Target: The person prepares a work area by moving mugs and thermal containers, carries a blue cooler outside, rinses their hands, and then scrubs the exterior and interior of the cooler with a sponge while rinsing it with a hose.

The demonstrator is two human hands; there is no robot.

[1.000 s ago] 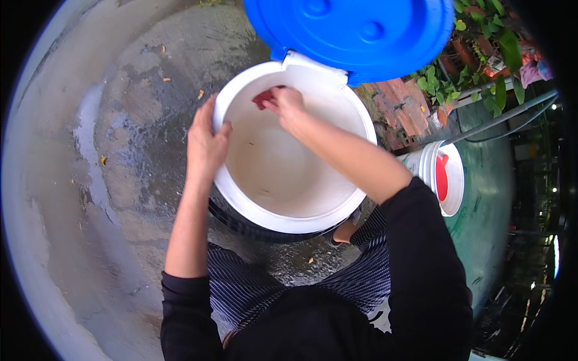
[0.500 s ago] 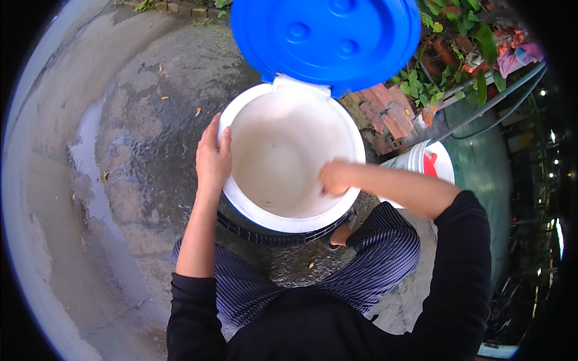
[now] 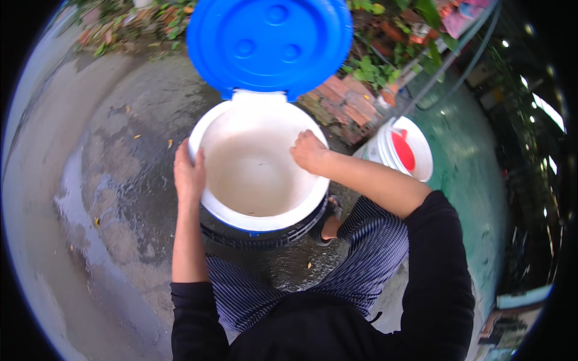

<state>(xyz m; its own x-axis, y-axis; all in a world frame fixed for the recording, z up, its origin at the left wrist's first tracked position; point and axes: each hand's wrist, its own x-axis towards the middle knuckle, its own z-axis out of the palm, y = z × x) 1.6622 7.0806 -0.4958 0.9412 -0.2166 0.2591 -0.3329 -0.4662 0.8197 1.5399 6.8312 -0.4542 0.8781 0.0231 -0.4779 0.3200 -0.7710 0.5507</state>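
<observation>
A round drum-shaped cooler [image 3: 206, 126] with a thick white rim stands between my legs. Its blue lid [image 3: 265, 51] is hinged back at the far side. My left hand [image 3: 190, 174] grips the rim on the left, thumb on top and fingers along the outside. Just inside the mouth on the right is my right hand [image 3: 309, 151], fingers curled closed against the white inner wall [image 3: 265, 135]. Whatever those fingers hold, if anything, is hidden. A few small dark specks show on the cooler's inside.
A black tyre-like ring [image 3: 265, 243] surrounds the cooler's base on wet concrete [image 3: 144, 102]. A white bucket [image 3: 422, 135] holding a red plastic scoop-like piece [image 3: 403, 151] stands right of the cooler. Bricks [image 3: 346, 99], plants [image 3: 373, 71] and hoses [image 3: 460, 75] lie beyond, on the far right.
My right hand has moved from the near right of the cooler's inside to the far right. My left hand stays on the rim. The whole view has shifted.
</observation>
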